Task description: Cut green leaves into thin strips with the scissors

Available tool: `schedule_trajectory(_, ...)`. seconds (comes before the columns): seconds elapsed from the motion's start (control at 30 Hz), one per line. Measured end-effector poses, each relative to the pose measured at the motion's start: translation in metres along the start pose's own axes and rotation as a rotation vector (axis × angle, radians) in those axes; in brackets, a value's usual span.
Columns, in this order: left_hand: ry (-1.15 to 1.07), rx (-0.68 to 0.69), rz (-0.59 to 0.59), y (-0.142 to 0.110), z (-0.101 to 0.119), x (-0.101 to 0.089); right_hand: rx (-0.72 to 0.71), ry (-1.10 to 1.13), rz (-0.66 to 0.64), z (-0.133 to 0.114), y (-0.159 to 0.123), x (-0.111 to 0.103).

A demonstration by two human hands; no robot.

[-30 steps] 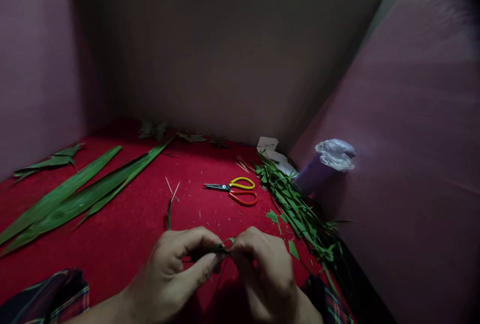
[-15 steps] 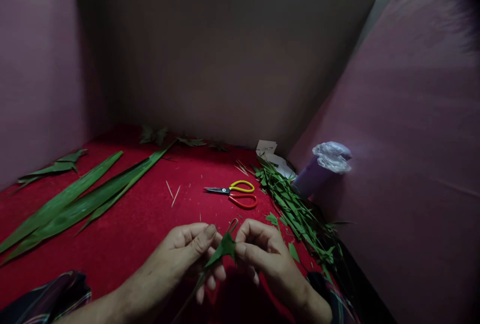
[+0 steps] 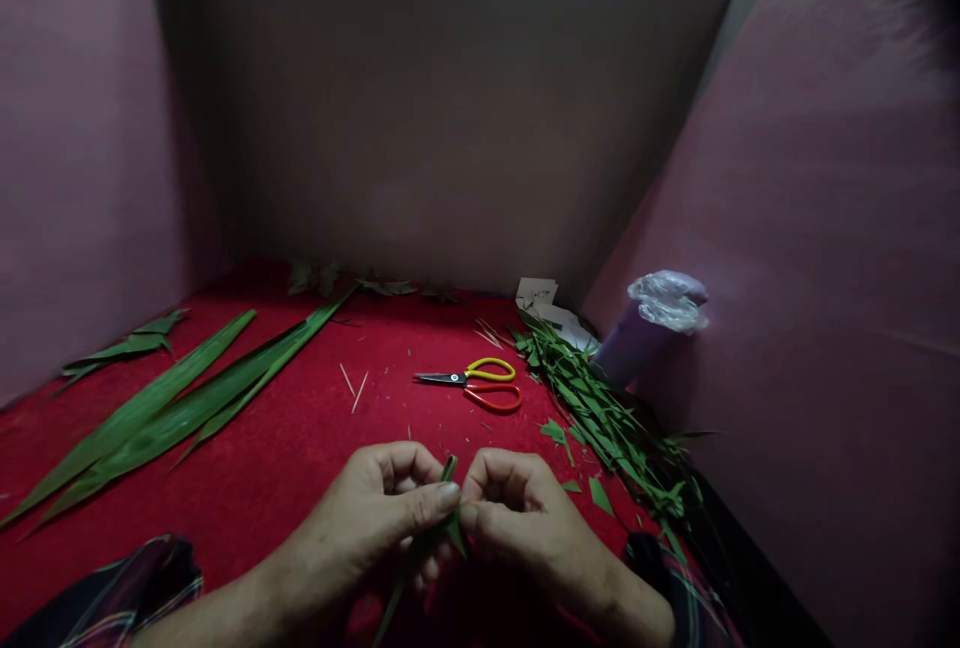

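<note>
My left hand and my right hand meet low in the middle of the view, both pinched on one narrow green leaf strip. The strip's tip pokes up between my thumbs and its tail runs down under my left hand toward the bottom edge. Both hands hover just above the red cloth. A pair of small scissors with one yellow and one red handle lies shut on the cloth a little beyond my hands.
Long green leaves lie across the cloth at the left. A heap of cut leaf scraps runs along the right side, beside a purple tube capped with plastic wrap. Thin sticks lie mid-cloth. Maroon walls close in all round.
The leaf strip was unfolded between my hands half a second ago; now both hands have closed together on it again, thumbs nearly touching, with only its tip showing.
</note>
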State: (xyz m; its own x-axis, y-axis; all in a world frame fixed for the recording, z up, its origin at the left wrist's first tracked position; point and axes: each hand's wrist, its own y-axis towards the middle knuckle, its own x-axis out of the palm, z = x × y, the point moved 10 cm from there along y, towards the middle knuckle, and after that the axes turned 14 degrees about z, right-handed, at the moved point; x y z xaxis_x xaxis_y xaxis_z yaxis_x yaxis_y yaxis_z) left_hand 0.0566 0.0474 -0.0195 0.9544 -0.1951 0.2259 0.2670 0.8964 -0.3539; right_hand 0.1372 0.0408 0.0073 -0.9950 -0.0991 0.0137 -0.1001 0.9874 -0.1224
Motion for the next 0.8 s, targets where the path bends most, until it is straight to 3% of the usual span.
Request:
schedule_trajectory(0.33, 0.046, 0.007, 0.111, 0.0020, 0.0037, -0.0080, -0.021, 0.038, -0.014, 0.0007, 0.0055, -0.0035)
schedule_trajectory(0.67, -0.012, 0.012, 0.028, 0.0062, 0.0006, -0.0010, -0.039, 0.013, 0.035, -0.0016, 0.0081, -0.0048)
schedule_trajectory(0.8, 0.063, 0.050, 0.021, 0.0063, 0.0036, -0.0023, -0.058, 0.002, 0.050, -0.0017, 0.0085, -0.0065)
